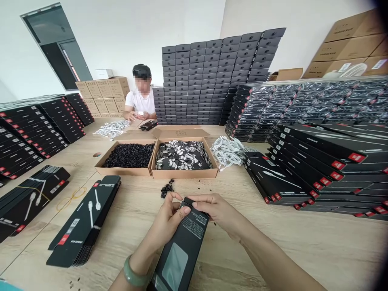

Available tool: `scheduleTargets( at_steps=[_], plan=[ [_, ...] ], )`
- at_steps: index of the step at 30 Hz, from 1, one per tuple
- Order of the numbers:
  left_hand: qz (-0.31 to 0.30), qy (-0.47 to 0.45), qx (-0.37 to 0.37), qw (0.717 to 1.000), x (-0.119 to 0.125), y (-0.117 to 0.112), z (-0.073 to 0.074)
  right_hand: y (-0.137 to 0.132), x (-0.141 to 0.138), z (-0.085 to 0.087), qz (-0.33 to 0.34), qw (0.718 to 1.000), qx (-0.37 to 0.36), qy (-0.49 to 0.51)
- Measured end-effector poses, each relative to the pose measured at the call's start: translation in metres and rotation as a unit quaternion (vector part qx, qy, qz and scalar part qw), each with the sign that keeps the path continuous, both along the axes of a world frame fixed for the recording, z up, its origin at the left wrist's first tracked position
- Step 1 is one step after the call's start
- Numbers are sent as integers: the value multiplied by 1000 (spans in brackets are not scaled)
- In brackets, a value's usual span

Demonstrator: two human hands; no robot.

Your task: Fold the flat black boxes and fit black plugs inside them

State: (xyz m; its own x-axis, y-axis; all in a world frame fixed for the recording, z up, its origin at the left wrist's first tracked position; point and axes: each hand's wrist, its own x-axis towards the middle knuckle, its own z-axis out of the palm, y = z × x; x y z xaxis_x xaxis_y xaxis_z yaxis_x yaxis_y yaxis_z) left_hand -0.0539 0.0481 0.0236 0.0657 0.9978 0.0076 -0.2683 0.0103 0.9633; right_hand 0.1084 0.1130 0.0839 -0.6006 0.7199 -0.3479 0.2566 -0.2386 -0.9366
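A long black packaging box (182,250) with white print and a clear window lies lengthwise between my hands over the wooden table (303,242). My left hand (166,220), with a green bangle on its wrist, grips the box's far end with thumb and fingers closed. My right hand (215,208) pinches the same top edge from the right. A small heap of black plastic bits (166,189) lies just beyond my fingers.
Two open cartons stand ahead: one of black bits (129,155), one of round black-and-white pieces (182,155). White cables (227,149) lie to their right. Flat black boxes are stacked left (85,220) and right (318,169). A person (141,99) sits across the table.
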Motion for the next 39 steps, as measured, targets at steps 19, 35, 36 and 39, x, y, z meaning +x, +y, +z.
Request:
scheduleTargets(
  at_steps=[19,35,36,39],
  plan=[
    [130,-21,5,991,-9,3,8,-21,-2,8,28,973,230,0],
    [-94,-90,-44,991,-4,-6,16,3,9,15,11,980,182,78],
    [-97,-97,-44,990,-4,-7,16,3,9,16,13,979,188,78],
    [-95,-88,-24,991,-2,-8,18,3,13,21,10,981,184,63]
  ],
)
